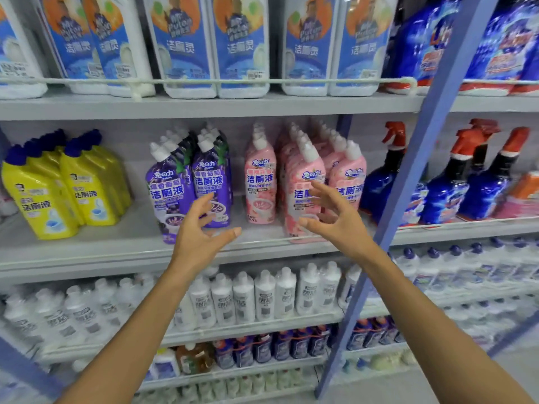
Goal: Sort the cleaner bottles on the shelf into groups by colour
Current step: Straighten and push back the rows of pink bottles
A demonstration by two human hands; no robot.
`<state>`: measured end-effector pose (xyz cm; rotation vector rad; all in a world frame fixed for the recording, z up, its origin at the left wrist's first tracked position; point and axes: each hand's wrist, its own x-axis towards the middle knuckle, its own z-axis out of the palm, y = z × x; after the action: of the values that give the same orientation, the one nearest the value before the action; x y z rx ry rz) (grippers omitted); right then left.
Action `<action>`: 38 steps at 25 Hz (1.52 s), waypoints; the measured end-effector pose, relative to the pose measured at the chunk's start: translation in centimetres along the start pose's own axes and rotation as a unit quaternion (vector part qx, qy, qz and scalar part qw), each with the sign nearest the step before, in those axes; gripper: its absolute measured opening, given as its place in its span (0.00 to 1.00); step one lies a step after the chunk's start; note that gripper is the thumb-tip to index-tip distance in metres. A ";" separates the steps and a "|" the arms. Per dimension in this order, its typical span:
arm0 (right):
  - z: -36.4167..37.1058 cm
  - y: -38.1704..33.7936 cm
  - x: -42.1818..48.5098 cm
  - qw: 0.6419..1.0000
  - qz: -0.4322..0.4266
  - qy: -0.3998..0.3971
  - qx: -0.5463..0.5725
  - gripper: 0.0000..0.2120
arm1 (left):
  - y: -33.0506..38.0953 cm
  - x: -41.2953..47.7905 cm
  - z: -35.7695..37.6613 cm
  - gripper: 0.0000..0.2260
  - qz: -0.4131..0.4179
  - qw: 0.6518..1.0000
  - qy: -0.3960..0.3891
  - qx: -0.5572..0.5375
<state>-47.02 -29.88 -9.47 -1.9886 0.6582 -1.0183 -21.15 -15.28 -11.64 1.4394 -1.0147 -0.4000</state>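
purple bottles (186, 185) left of pink bottles (303, 182) on shelf (116, 246), both hands spread, left hand (201, 228), right hand (332, 217), holding nothing

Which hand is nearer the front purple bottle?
Left. The left hand overlaps the lower right of the front purple bottle; the right hand is farther right, in front of the pink bottles.

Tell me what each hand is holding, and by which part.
Nothing is held. The left hand hovers open before the purple bottles, the right hand before the pink bottles.
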 end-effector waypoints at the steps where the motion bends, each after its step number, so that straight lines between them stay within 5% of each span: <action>1: -1.2 0.4 -0.5 1.000 0.004 0.008 -0.002 0.39 | 0.6 -0.2 1.5 0.36 0.003 0.999 -0.036 -0.006; 5: -4.7 1.8 -1.3 0.998 0.028 0.049 -0.010 0.40 | 1.9 0.9 6.9 0.36 0.005 0.994 -0.111 -0.015; 15: -5.9 4.4 3.5 0.979 0.096 0.166 -0.067 0.39 | 0.2 6.9 14.9 0.24 0.003 0.996 -0.077 0.041; 21: -3.6 5.7 3.7 0.974 0.090 0.197 -0.070 0.31 | -1.4 8.4 13.8 0.18 0.033 0.991 -0.125 0.027; 30: -0.5 6.6 4.5 0.965 0.083 0.239 -0.075 0.37 | -3.4 10.5 5.2 0.17 0.016 0.990 -0.133 0.045; 38: -0.1 6.6 4.8 0.961 0.077 0.248 -0.092 0.36 | -4.0 10.8 5.3 0.19 0.016 0.993 -0.112 0.033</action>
<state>-45.08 -36.97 -12.86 -1.8042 1.1968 -1.4149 -17.85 -27.49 -12.72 1.4579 -1.2410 -0.5170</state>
